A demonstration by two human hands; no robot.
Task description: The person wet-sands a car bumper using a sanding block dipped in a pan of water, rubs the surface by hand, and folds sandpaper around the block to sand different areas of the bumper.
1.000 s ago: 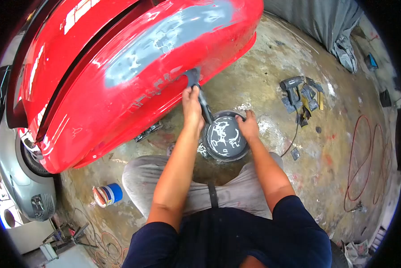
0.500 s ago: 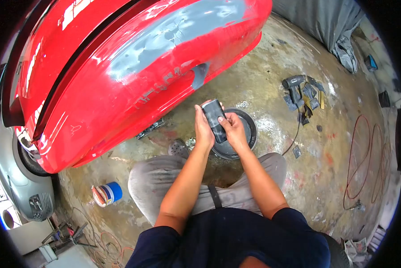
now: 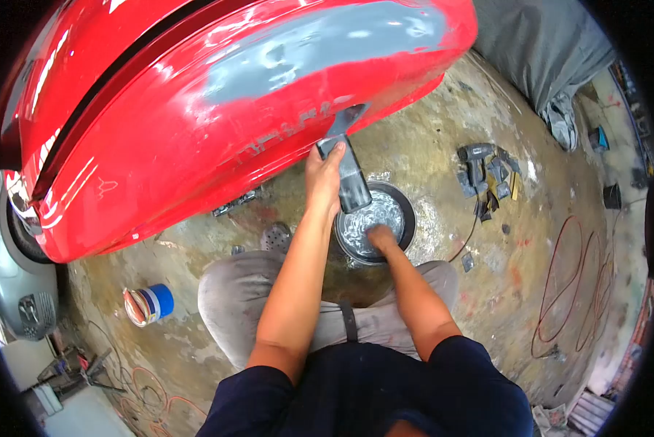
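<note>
My left hand is closed around a dark, wet sanding block with a greyish film on its face. It is held above the far left rim of a black basin, close to the bumper's lower edge. My right hand dips into the rippling, whitish water in the basin, its fingers hidden below the surface. Ahead is a red car bumper with a large, wet grey patch and a smaller grey spot near its lower edge.
A heat gun lies on the floor at right among dark sheet scraps. A blue-and-white can stands at left. Hoses coil at far right. A grey car is at left, a grey cover at upper right.
My right hand has left the sanding block and moved down into the basin, stirring the water. My left hand keeps the block and has shifted slightly left. The view has shifted a little.
</note>
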